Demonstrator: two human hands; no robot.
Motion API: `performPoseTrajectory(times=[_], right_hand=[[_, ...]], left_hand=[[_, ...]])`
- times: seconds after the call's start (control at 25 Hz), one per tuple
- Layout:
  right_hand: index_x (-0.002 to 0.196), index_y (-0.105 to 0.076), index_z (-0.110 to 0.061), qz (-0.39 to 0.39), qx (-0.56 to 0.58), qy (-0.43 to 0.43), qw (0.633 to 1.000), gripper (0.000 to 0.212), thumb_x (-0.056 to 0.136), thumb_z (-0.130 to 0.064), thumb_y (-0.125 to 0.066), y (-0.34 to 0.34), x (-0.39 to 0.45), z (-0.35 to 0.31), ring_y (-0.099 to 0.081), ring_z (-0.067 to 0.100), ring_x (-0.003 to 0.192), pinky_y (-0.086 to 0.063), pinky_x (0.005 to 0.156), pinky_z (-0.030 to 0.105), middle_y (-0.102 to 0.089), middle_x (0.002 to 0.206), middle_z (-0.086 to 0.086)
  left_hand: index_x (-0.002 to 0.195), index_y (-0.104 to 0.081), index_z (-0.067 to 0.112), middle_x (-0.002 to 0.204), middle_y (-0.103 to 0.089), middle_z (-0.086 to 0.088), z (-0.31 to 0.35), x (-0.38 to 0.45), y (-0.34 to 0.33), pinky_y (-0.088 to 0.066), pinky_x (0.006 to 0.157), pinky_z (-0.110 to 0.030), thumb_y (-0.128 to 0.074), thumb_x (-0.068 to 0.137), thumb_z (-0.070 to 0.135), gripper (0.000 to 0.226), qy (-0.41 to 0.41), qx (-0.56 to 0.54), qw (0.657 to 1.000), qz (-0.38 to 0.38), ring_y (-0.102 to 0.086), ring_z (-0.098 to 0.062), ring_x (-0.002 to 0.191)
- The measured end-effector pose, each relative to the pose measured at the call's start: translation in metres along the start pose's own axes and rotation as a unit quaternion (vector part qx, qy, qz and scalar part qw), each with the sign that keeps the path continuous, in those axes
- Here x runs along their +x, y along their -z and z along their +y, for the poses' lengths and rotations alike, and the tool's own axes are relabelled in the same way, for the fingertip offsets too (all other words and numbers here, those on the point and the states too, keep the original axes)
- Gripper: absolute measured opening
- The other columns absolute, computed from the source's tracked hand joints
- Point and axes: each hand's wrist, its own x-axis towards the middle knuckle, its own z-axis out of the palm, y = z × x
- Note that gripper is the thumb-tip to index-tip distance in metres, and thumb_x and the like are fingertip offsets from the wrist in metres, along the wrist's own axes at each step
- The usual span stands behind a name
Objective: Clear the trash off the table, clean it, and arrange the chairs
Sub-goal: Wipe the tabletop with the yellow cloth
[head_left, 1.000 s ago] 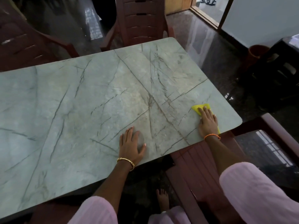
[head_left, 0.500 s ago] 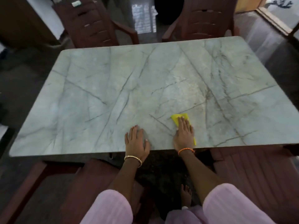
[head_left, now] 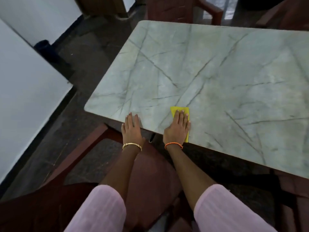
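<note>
1. no trash shows on the table, so you look mid-wipe; chairs look unarranged.
2. your right hand presses flat, fingers straight, on the cloth, lower centre of frame by the near edge.
3. your left hand lies flat on the table, holding nothing, just left of the cloth.

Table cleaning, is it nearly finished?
No trash shows on the marble table, so that part looks done. Wiping is in hand: the right hand presses a yellow cloth flat near the edge, the left hand rests beside it. The chairs are left to arrange.
</note>
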Motion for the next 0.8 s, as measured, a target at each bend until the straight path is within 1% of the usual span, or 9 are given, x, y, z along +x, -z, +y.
performPoseTrajectory(times=[0.08, 0.2, 0.28, 0.4, 0.52, 0.6, 0.68, 0.76, 0.8], right_hand=[[0.149, -0.018, -0.012, -0.022, 0.005, 0.034, 0.999, 0.072, 0.083, -0.008, -0.046, -0.023, -0.003, -0.036, -0.003, 0.023, 0.148, 0.002, 0.12, 0.041, -0.012, 0.159, 0.006], [0.149, -0.02, -0.011, -0.063, -0.003, 0.121, 0.991, 0.073, 0.081, -0.009, -0.047, -0.054, 0.005, -0.084, -0.003, 0.024, 0.148, 0.001, 0.119, 0.043, -0.014, 0.159, 0.007], [0.149, -0.019, -0.012, -0.091, -0.012, 0.167, 0.982, 0.072, 0.082, -0.01, -0.046, -0.075, 0.014, -0.115, -0.003, 0.024, 0.148, 0.001, 0.119, 0.044, -0.013, 0.159, 0.007], [0.148, -0.022, -0.011, -0.114, 0.0, 0.202, 0.973, 0.072, 0.081, -0.009, -0.047, -0.107, 0.016, -0.161, -0.003, 0.024, 0.148, 0.001, 0.119, 0.044, -0.015, 0.159, 0.008], [0.147, -0.023, -0.011, -0.139, 0.031, 0.217, 0.966, 0.071, 0.082, -0.009, -0.049, -0.135, 0.017, -0.208, -0.004, 0.024, 0.148, 0.001, 0.119, 0.043, -0.017, 0.158, 0.009], [0.147, -0.024, -0.012, -0.169, 0.044, 0.242, 0.954, 0.072, 0.082, -0.014, -0.055, -0.151, 0.021, -0.237, -0.007, 0.024, 0.148, -0.001, 0.119, 0.042, -0.019, 0.157, 0.009], [0.145, -0.028, -0.014, -0.208, 0.048, 0.297, 0.931, 0.07, 0.082, -0.016, -0.059, -0.163, 0.024, -0.258, -0.015, 0.021, 0.146, -0.005, 0.119, 0.039, -0.027, 0.154, 0.008], [0.143, -0.036, -0.016, -0.25, 0.056, 0.373, 0.892, 0.061, 0.086, -0.014, -0.057, -0.166, 0.027, -0.264, -0.024, 0.018, 0.144, -0.01, 0.118, 0.038, -0.036, 0.151, 0.005], [0.141, -0.04, -0.016, -0.269, 0.048, 0.42, 0.866, 0.055, 0.088, -0.011, -0.055, -0.164, 0.028, -0.261, -0.027, 0.018, 0.142, -0.012, 0.117, 0.037, -0.04, 0.148, 0.004]], left_hand=[[0.151, -0.009, 0.012, 0.16, 0.002, -0.013, -0.03, 0.012, 0.007, -0.012, 0.118, -0.046, -0.067, 0.081, 0.025, 0.092, 0.038, 0.0, 0.999, 0.005, 0.0, -0.03, 0.148], [0.151, -0.013, 0.018, 0.159, 0.007, -0.014, -0.074, 0.029, 0.018, -0.018, 0.117, -0.047, -0.062, 0.082, 0.01, 0.085, 0.075, -0.017, 0.997, 0.001, 0.0, -0.032, 0.148], [0.15, -0.015, 0.019, 0.159, 0.005, -0.013, -0.099, 0.042, 0.025, -0.026, 0.115, -0.047, -0.058, 0.082, 0.007, 0.081, 0.083, -0.044, 0.996, -0.01, -0.003, -0.031, 0.148], [0.151, -0.011, 0.014, 0.16, -0.001, -0.009, -0.125, 0.058, 0.029, -0.028, 0.115, -0.045, -0.052, 0.086, 0.007, 0.077, 0.095, -0.097, 0.991, -0.021, -0.004, -0.026, 0.148], [0.151, -0.003, 0.011, 0.161, 0.006, -0.007, -0.141, 0.062, 0.023, -0.028, 0.115, -0.044, -0.052, 0.085, 0.002, 0.084, 0.119, -0.15, 0.982, 0.001, -0.004, -0.023, 0.149], [0.151, 0.005, 0.016, 0.161, 0.003, -0.004, -0.15, 0.06, 0.019, -0.029, 0.113, -0.049, -0.05, 0.079, -0.006, 0.094, 0.117, -0.202, 0.972, -0.002, -0.007, -0.025, 0.149], [0.146, 0.021, 0.029, 0.158, -0.019, -0.012, -0.156, 0.056, 0.017, -0.035, 0.105, -0.057, -0.047, 0.073, -0.01, 0.108, 0.131, -0.261, 0.956, -0.01, -0.029, -0.039, 0.14], [0.138, 0.033, 0.038, 0.134, -0.052, -0.015, -0.16, 0.053, 0.019, -0.048, 0.09, -0.056, -0.046, 0.071, -0.01, 0.115, 0.138, -0.319, 0.938, 0.0, -0.058, -0.046, 0.107], [0.138, 0.034, 0.036, 0.12, -0.06, -0.013, -0.159, 0.051, 0.018, -0.052, 0.082, -0.053, -0.047, 0.071, -0.008, 0.114, 0.141, -0.347, 0.927, 0.014, -0.063, -0.044, 0.091]])
